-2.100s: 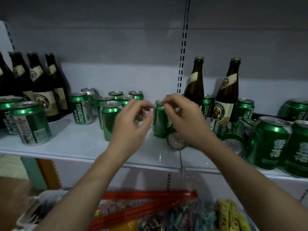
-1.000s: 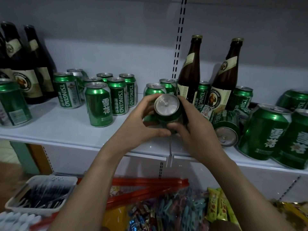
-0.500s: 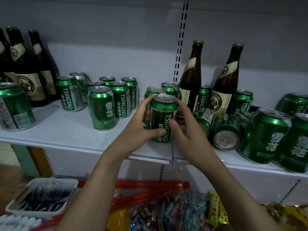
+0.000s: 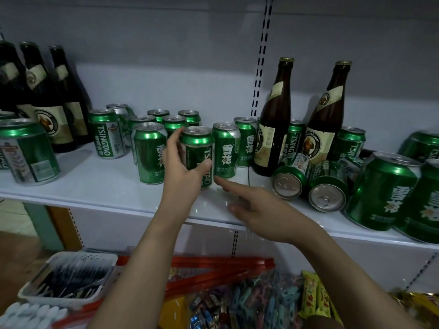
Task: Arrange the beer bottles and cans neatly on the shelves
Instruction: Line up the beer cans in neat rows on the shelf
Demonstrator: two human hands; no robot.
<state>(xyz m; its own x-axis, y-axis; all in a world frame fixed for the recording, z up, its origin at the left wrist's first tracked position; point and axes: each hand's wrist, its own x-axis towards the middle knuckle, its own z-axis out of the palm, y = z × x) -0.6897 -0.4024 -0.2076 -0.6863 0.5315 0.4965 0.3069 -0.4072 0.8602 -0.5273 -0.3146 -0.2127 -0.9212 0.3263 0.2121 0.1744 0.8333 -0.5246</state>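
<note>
Setting: white shelf [image 4: 99, 186] against a grey back panel, dim light; a lower tier holds a tray [image 4: 35, 279] and packets [image 4: 249, 298].
Done: upright cans [image 4: 152, 129] cluster at about 11 o'clock of the hands; dark bottles [image 4: 59, 110] stand grouped at 10 o'clock, with a big can [image 4: 31, 150] in front of them.
Left: two cans [image 4: 288, 179] lie on their sides at 3 o'clock; two brown bottles [image 4: 273, 119] stand among loose cans at 2 o'clock; large cans [image 4: 382, 193] lean at the far right. By my judgement, roughly half remains.
Held can: Tsingtao can [image 4: 197, 153], upright on the shelf at centre, just beside a Snow can [image 4: 149, 155] at 9 o'clock and another [image 4: 225, 150] at 3 o'clock.
Left hand [image 4: 183, 172]: fingers and thumb wrapped round the Tsingtao can, thumb across its front, forearm reaching up from 6 o'clock.
Right hand [image 4: 259, 207]: holds nothing, fingers loosely extended, index tip near the Tsingtao can's base; whether it touches, I cannot tell.
</note>
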